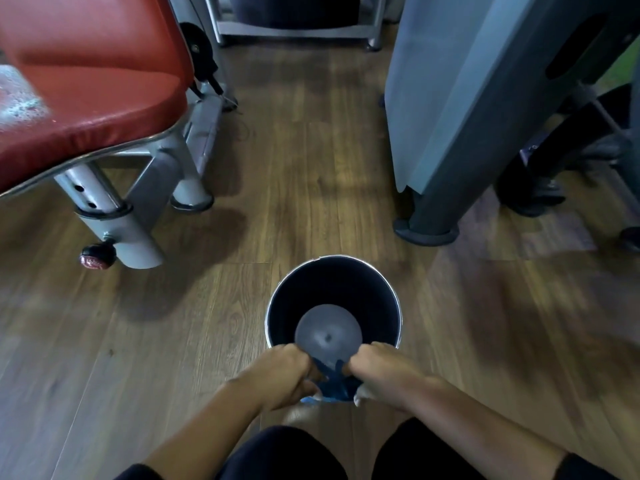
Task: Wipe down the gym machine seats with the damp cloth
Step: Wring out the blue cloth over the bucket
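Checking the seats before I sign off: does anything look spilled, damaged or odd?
Yes: the red seat carries a whitish speckled patch at the view's left edge, foam or wear, I cannot tell. Nothing else stands out.

No text, label, brand or number can be read anywhere. A small pale mark on the dark purple piece point(529, 153), just beside the grey machine column point(467, 98), may be lettering, but it is too small and blurred to make out.
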{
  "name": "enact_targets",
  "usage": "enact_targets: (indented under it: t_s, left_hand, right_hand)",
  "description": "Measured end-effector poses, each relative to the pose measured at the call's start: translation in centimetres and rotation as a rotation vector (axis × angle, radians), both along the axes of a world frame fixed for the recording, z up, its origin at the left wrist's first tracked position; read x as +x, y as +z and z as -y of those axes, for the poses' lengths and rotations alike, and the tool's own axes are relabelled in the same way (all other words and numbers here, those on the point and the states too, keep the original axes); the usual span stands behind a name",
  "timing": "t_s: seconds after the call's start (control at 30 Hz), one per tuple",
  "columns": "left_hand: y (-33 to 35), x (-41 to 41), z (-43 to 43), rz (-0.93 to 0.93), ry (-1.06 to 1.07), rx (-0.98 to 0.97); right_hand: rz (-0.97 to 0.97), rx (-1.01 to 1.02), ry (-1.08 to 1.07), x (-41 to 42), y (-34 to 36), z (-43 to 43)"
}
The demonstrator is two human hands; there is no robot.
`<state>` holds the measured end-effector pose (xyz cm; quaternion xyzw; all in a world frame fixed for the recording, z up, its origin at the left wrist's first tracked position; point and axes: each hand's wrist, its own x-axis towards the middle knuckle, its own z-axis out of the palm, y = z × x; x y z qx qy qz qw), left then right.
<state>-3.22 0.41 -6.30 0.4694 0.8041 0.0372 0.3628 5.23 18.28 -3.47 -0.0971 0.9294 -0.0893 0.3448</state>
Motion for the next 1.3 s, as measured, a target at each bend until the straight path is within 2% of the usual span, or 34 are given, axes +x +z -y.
enact_targets:
  t_s: [0.37,0.5,0.6,0.9,1.03,1.17,1.3]
  left_hand:
    - [4.0,-0.1,-0.7,-0.011,0.066,0.147]
    - [5.5,-0.8,-0.7,0.094,0.088,0.055]
    - [7.3,-1.5,-0.7,0.115,0.088,0.015]
    - [13.3,-1.8,-0.9,0.0,0.048,0.113]
    - [14.6,-2.1,-0.5,0.018,0.059,0.114]
    - [16.1,-1.7,-0.1,-0.048,0.073,0.108]
    - [20.5,-0.4,0.0,-0.12,0.106,0.108]
  right_hand:
    - [-0.007,-0.149,-0.12,-0.3,2.3,-0.8]
    - [0.05,-0.186,-0.125,-0.5,4.4,-0.8]
    - [0.016,-0.201,-0.132,-1.0,5.9,-0.7]
    - [-0.078,-0.084,-0.042,-1.5,11.4,0.0]
    - [-0.101,-0.077,-0.033,-1.6,13.0,0.4]
    - [-0.16,-0.036,-0.035,-1.5,14.8,0.6]
    - [-0.238,0.019,-0.043,-0.8,18.4,1.4]
